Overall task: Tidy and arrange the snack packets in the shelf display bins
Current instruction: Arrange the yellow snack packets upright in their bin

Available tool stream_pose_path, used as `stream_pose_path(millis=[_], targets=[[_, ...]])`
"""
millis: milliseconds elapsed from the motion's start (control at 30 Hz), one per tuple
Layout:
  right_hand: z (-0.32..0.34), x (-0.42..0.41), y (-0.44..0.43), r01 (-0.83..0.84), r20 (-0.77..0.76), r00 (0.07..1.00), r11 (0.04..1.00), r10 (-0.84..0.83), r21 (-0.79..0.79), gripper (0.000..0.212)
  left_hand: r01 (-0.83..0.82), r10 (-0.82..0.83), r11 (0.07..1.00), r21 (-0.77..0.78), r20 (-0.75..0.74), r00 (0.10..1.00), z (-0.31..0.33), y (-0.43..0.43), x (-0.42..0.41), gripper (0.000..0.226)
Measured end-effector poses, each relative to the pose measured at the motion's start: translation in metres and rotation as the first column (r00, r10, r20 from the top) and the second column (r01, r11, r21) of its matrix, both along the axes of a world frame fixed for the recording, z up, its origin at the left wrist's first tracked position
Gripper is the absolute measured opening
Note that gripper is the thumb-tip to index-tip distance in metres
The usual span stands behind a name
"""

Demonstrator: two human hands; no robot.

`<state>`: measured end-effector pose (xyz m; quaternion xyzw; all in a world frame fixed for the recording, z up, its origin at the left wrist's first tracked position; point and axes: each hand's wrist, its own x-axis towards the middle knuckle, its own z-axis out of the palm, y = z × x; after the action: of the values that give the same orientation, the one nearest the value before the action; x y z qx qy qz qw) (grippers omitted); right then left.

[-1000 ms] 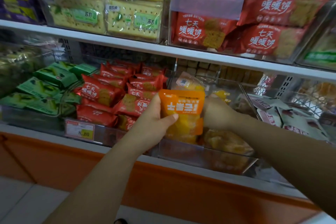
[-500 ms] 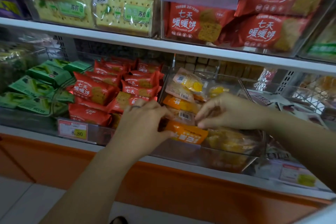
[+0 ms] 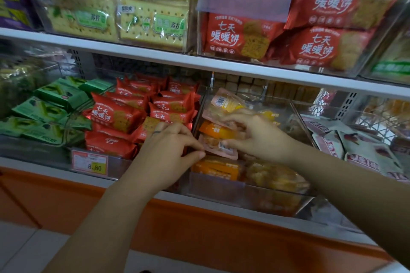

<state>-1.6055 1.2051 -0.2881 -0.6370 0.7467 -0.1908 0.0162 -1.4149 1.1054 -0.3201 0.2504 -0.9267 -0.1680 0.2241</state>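
A clear plastic bin (image 3: 248,197) on the lower shelf holds several orange and pale pink snack packets. An orange packet (image 3: 216,169) lies flat at the bin's front. Behind it lies a pale pink packet (image 3: 218,146) with a barcode. My left hand (image 3: 168,150) pinches that packet's left edge between thumb and fingers. My right hand (image 3: 255,134) grips its right edge, fingers curled over the packets behind, among them another orange packet (image 3: 213,129). More pale packets (image 3: 224,103) lean at the back of the bin.
A bin of red packets (image 3: 115,115) stands to the left, with a price tag (image 3: 89,163) on its front, and green packets (image 3: 44,108) further left. Grey-white packets (image 3: 359,150) fill the bin at the right. The upper shelf (image 3: 155,56) carries cracker and red packet bins.
The orange packet I held upright a second ago now lies flat at the bin's front. Both hands have moved back to the pale pink packet behind it.
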Motion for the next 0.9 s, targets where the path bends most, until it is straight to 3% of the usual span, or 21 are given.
stream_pose_path(millis=[67,167,333,533,700,900], targets=[[-0.008,-0.001,-0.018,0.005,-0.057,0.998,0.989,0.004,0.145,0.086,-0.039,0.039,0.999,0.000,-0.054,0.998,-0.001,-0.003,-0.003,0.018],[-0.016,-0.002,-0.042,0.006,-0.063,0.998,0.956,0.013,0.293,0.104,-0.060,0.060,0.998,0.006,-0.094,0.994,-0.003,-0.005,-0.006,0.021],[-0.003,-0.014,-0.049,0.060,-0.040,0.998,0.988,-0.055,0.146,0.069,-0.041,0.041,0.999,0.007,-0.169,0.985,-0.005,-0.012,-0.004,0.023],[-0.008,-0.017,-0.037,0.063,-0.231,0.973,0.986,-0.026,0.155,0.064,-0.033,0.039,0.999,0.037,-0.177,0.983,-0.003,-0.011,-0.007,0.022],[0.006,-0.035,-0.020,0.068,-0.169,0.983,0.998,-0.065,0.010,0.042,-0.033,0.045,0.998,0.053,-0.229,0.972,-0.001,-0.010,-0.009,0.020],[0.012,-0.036,0.027,0.075,-0.123,0.989,0.993,-0.086,-0.091,0.044,-0.037,0.045,0.999,0.036,-0.269,0.962,0.003,-0.006,-0.018,0.020]])
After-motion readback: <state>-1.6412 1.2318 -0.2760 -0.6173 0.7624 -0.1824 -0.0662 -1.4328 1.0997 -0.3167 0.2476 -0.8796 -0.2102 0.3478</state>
